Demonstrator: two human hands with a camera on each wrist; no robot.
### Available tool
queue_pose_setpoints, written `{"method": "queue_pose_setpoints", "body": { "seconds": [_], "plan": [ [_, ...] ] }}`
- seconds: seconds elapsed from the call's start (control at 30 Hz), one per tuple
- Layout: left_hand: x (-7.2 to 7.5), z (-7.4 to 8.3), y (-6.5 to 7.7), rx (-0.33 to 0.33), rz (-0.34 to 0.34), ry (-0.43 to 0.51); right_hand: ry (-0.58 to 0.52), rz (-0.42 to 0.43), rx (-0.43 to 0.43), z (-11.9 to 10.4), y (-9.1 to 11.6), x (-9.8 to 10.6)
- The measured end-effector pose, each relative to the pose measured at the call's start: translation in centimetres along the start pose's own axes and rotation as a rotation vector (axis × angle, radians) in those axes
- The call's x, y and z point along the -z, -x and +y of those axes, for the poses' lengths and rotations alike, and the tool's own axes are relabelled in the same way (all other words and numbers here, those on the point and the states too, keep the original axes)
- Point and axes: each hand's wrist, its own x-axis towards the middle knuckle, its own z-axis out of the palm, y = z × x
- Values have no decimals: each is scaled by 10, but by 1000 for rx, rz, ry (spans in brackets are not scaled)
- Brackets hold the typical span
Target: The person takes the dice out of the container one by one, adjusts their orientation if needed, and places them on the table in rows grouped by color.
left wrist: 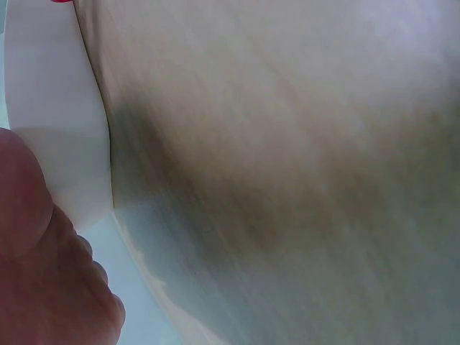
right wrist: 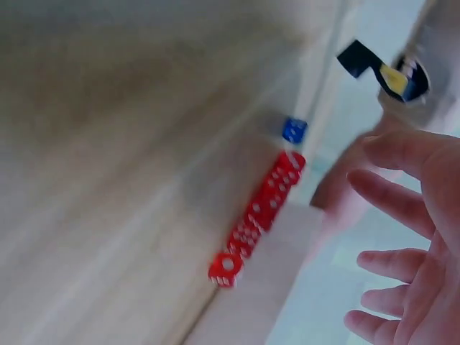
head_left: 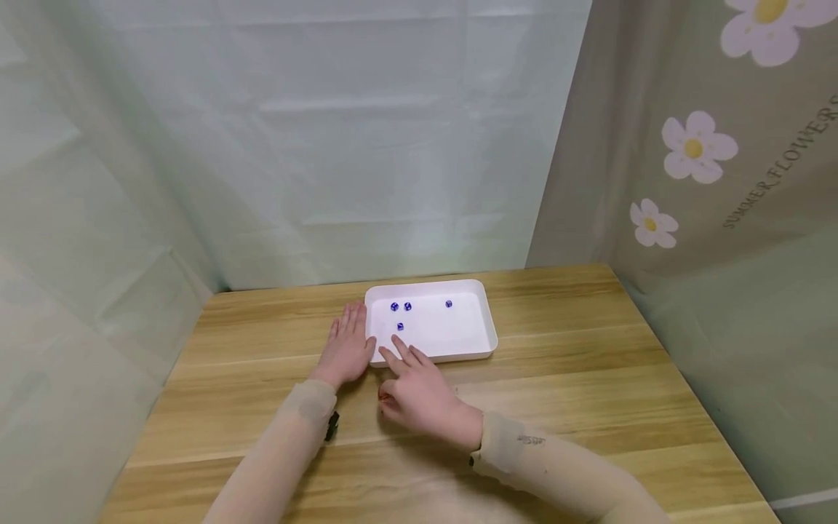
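Note:
A white tray (head_left: 458, 356) holds several small blue dice (head_left: 408, 306). My left hand (head_left: 345, 348) lies along the tray's left side with fingers straight, its thumb at the front left corner. Over the tray's front edge reaches my right hand (head_left: 422, 397), some fingers extended above the rim and the thumb and index finger bent toward each other. The right wrist view shows that hand's spread fingers (right wrist: 392, 266) with nothing between them. There, a row of red dice (right wrist: 266, 205) runs along the tray's outer wall, with a blue die (right wrist: 295, 130) at one end.
The wood-grain table (head_left: 556, 400) extends around the tray. Pale curtains (head_left: 366, 145) hang behind and at the left, and a flowered curtain (head_left: 655, 182) hangs at the right. A black and yellow item (right wrist: 395, 79) sits at the left sleeve.

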Motion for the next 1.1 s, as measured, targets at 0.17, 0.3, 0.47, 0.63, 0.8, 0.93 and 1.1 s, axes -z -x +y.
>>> {"method": "queue_pose_setpoints", "body": {
  "seconds": [0.17,0.3,0.47,0.63,0.8,0.93,1.1],
  "plan": [
    [-3,-3,-1,0,7,14,-73,49,-65,20,-2,11],
    [-6,-6,-3,10,-8,5,-99,67,-147,42,-4,18],
    [-5,-5,-2,22,-23,21,-120,74,-281,78,-12,24],
    [-3,-3,-2,33,-34,19,-96,46,-407,116,-20,21],
    [-3,-2,-1,37,-29,4,-106,-18,-475,142,-28,14],
    [-2,0,0,36,-19,4,-93,-61,-522,155,-36,10],
    [-3,0,-1,34,-23,6,-48,-148,-611,165,-48,2]
  ]
}}
